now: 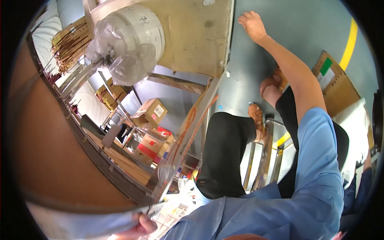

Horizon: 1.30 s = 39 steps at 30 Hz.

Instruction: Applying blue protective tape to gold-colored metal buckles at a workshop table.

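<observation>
My right hand [253,26] reaches out over the grey-green floor at the top, beside the edge of the worn tan board. Its fingers are loosely bent and a little apart, with nothing seen in them. My left hand [143,227] is at the bottom left, closed, by the pale grey edge strip [88,224] of the brown tabletop [44,148]. Its palm is out of sight, and I cannot make out what the fingers press on. A large roll in clear plastic wrap [138,36], its end knotted, lies on the tan board [196,36].
A metal frame post [186,136] with orange cord stands left of my knee. Cardboard boxes [150,112] and bundles of thin brown strips [72,42] lie beyond. A metal-legged stool [264,160] is between my legs. A carton [340,82] leans at right, near another person's dark sleeve [363,190].
</observation>
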Tool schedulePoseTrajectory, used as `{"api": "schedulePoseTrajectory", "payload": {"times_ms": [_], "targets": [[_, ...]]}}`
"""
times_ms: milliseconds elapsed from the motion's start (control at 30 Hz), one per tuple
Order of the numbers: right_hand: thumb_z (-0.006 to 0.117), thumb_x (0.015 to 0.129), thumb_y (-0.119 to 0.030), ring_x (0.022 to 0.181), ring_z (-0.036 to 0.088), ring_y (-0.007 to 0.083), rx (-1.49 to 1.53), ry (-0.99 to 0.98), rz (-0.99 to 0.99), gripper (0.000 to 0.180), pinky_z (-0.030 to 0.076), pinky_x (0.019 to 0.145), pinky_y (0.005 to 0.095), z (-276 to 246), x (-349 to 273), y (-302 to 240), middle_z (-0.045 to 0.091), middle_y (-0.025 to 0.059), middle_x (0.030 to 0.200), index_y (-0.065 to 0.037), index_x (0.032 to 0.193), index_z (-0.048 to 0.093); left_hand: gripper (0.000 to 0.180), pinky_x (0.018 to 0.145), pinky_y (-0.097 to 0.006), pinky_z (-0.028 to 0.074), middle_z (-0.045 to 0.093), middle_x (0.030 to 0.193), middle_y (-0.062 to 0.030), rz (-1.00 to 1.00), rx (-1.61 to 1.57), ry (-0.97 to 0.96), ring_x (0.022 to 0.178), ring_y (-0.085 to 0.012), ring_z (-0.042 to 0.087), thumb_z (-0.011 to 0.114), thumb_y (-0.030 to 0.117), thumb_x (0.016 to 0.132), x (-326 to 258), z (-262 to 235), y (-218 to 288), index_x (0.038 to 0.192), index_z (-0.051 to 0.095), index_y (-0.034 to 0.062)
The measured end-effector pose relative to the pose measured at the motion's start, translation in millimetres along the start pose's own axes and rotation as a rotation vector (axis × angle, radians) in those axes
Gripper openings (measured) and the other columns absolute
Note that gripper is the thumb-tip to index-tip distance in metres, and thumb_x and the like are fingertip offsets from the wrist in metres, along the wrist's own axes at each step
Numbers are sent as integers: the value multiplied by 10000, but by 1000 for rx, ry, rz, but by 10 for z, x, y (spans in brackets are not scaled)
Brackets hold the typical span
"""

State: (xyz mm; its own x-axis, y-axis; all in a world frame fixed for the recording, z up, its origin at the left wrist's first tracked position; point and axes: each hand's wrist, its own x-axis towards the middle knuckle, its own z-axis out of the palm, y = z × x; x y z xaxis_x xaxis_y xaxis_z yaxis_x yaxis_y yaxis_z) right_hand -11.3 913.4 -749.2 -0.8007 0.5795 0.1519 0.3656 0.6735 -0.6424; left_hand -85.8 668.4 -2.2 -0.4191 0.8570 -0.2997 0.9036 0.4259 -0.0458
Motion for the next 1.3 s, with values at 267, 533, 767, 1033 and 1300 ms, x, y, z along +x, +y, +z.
{"api": "schedulePoseTrajectory", "payload": {"times_ms": [267, 533, 767, 1033, 1300], "targets": [[742, 947, -236, 934, 682, 345, 92, 80, 451, 157, 543, 802, 469, -1800, -824, -906, 716, 126, 922, -81, 934, 768, 807, 1253, -644, 217, 269, 1650, -405, 58, -215, 99, 1554, -601, 234, 698, 133, 940, 392, 315, 77, 1609, 303, -86], [601, 1042, -190, 595, 705, 294, 318, -602, 788, 220, 554, 600, 431, -3609, -1516, -1278, 699, 175, 755, -12, 985, 719, 797, 1283, -616, 227, 372, 1650, -296, 153, -254, 283, 1549, -525, 315, 693, 43, 880, 450, 293, 106, 1606, 372, -33], [553, 1096, -206, 586, 675, 168, 378, -430, 945, 264, 525, 572, 323, -4538, -2431, -2000, 714, 81, 746, 0, 1015, 698, 806, 1291, -573, 252, 394, 1660, -218, 145, -221, 408, 1556, -447, 335, 701, 83, 874, 421, 303, 122, 1616, 391, 36], [657, 1048, -282, 620, 660, 145, 220, -350, 976, 248, 497, 591, 335, -4566, -3590, -2052, 716, 87, 759, -76, 1052, 797, 547, 1166, -535, 422, 603, 1437, -232, -117, -582, 632, 1403, -428, 522, 702, 49, 888, -380, 39, 731, 1421, 586, 7], [687, 1038, -348, 928, 725, 194, -177, -345, 528, 269, 534, 877, 335, -4219, -2954, -956, 788, 64, 934, -143, 1130, 835, 488, 992, -467, 559, 732, 1209, -240, -330, -1086, -432, 1120, -416, 701, 692, 25, 918, -3552, 2657, 1941, 1398, 608, -5]]}}
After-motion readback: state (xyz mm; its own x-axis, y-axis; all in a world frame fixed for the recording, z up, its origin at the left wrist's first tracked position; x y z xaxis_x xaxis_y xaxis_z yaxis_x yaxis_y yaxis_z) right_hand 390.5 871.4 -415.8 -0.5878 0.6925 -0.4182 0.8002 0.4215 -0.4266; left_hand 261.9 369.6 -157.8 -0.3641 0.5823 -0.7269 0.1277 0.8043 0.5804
